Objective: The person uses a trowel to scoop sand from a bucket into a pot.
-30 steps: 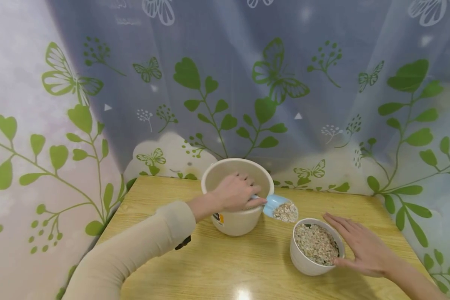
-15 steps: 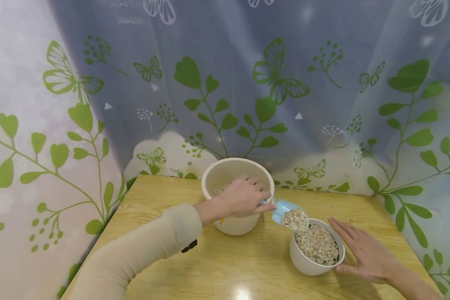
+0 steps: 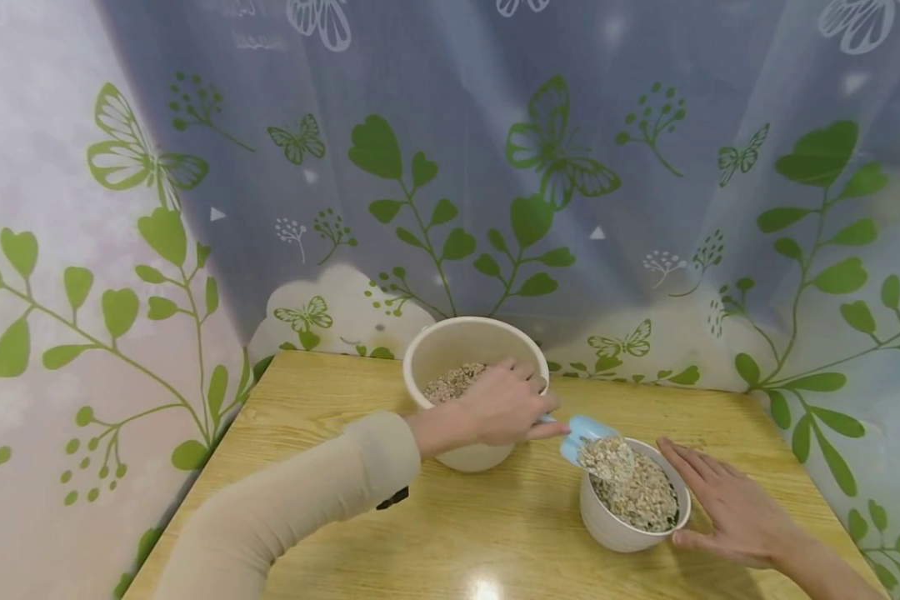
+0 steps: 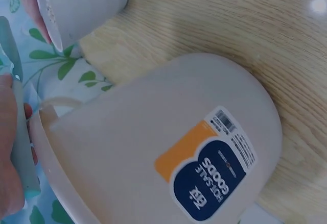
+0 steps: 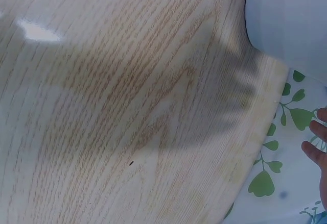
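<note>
My left hand (image 3: 506, 404) grips the handle of a light-blue scoop (image 3: 576, 446), reaching across the rim of a cream bucket (image 3: 474, 457). Pale flaky grain mix (image 3: 606, 457) heaps on the scoop's blade, which tilts over the left rim of a white bowl (image 3: 613, 533). More of the mix, with dark green bits, fills that bowl nearly to its rim. My right hand (image 3: 731, 510) rests at the bowl's right side, fingers extended and thumb at the rim. In the left wrist view the scoop handle (image 4: 24, 152) lies inside the curled fingers.
Loose grain mix (image 3: 453, 382) lies inside the bucket, which bears an orange and navy label (image 4: 207, 168). Both containers stand on a wooden table (image 3: 420, 542). A leaf-and-butterfly patterned curtain (image 3: 450, 208) hangs close behind the table and along its sides.
My left hand has moved right and toward me with the scoop, from beside the bucket to over the bowl. The scoop now tips down toward the bowl. My right hand has barely shifted.
</note>
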